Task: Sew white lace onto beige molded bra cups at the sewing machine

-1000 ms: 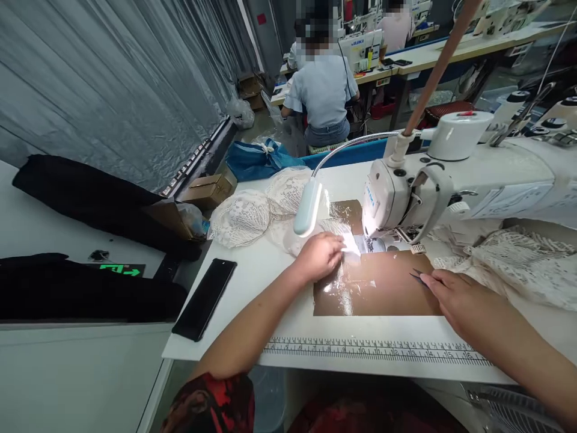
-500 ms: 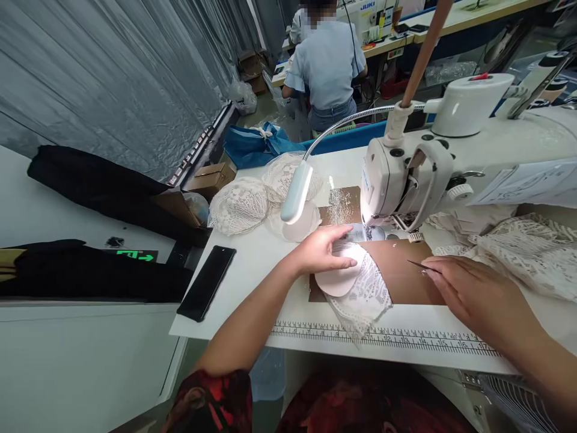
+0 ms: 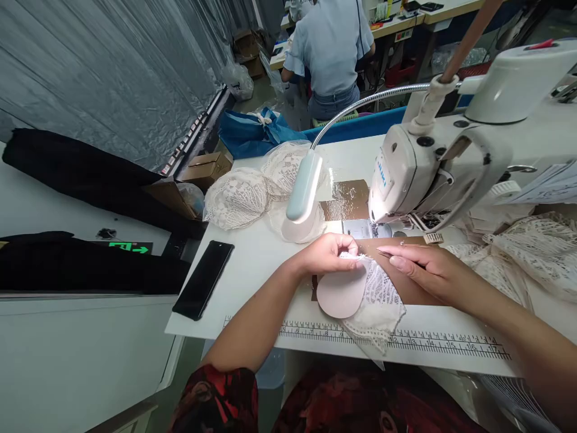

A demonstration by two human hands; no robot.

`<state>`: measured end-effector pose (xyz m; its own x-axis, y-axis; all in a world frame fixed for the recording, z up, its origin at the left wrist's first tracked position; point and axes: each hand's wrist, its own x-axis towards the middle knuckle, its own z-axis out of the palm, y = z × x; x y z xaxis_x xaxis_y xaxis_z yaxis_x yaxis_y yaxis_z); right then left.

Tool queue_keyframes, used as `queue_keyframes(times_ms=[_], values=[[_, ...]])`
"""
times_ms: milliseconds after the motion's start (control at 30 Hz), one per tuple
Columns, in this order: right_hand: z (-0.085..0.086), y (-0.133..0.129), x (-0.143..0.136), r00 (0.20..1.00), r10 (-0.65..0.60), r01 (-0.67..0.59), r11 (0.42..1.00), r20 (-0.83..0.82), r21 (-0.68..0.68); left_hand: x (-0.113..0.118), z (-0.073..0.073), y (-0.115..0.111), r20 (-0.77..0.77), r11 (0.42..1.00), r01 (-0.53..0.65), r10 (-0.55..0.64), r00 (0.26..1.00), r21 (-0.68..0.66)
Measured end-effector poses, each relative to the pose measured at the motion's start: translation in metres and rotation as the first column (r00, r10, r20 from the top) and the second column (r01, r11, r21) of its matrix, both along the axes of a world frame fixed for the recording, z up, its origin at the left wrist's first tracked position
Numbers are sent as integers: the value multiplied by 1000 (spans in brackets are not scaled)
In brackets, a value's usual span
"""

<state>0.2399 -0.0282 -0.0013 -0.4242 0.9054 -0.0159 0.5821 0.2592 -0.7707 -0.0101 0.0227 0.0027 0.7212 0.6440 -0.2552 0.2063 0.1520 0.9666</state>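
"Where is the lace lying?"

"The lace [image 3: 381,294] is spreading over the brown sheet [image 3: 411,292], beside a pale pad [image 3: 340,294], its sheer tip reaching the front edge of the desk [image 3: 265,255]."

"And the hands?"

"The left hand [image 3: 331,252] is pinching the top edge where lace and pad are meeting. The right hand [image 3: 424,267] is closing round a thin pointed tool [image 3: 385,254], its tip pointing toward that edge, just apart from it. Whether it's tweezers or snips, I can't tell."

"How far along does it look?"

"Lace and pad seem already paired; whether stitches are joining them, the fingers are hiding. That top edge is looking ragged, so I'd judge it unfinished. The piece is sitting clear of the sewing machine's needle."

"What's around it?"

"The sewing machine [image 3: 399,174] is standing behind, the lamp [image 3: 302,189] is leaning in, and lace cups [image 3: 237,198] are resting near it. More lace [image 3: 538,255] is heaping up on the right; whether either batch is finished isn't showing."
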Motion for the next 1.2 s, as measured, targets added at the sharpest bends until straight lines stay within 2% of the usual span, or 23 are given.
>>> queue_keyframes(times_ms=[133,300,400,533,633,800,933,1000,1133,1200], values=[[-5,4,-7,989,-56,39,992,-134,-123,-1,3,0,15,999,20,-19,1000,-40],[-9,-1,-8,980,-105,64,971,-172,-230,-4,7,-1,-96,998,30,-36,995,-62],[-10,-2,-8,977,-87,34,965,-193,-261,-5,6,-2,-83,995,30,-38,996,-93],[-8,-3,-12,980,-38,-17,961,-194,-275,-1,3,-4,-33,992,52,-56,998,-115],[-4,-3,-16,984,-22,-21,972,-179,-233,3,2,-6,0,992,77,-78,997,-104],[4,-5,-23,981,-18,-21,979,-194,-200,7,0,-7,-9,990,104,-106,994,-98],[3,-5,-23,985,-37,4,982,-167,-191,7,-1,-7,-30,990,102,-106,994,-100],[0,-5,-22,980,-80,39,975,-185,-218,8,-2,-8,-25,991,95,-97,995,-91],[-4,-5,-25,923,-210,88,931,-322,-354,11,-3,-9,-17,995,96,-97,995,-31],[-4,-5,-26,940,-185,71,928,-288,-365,10,1,-7,-43,992,121,-119,992,46]])
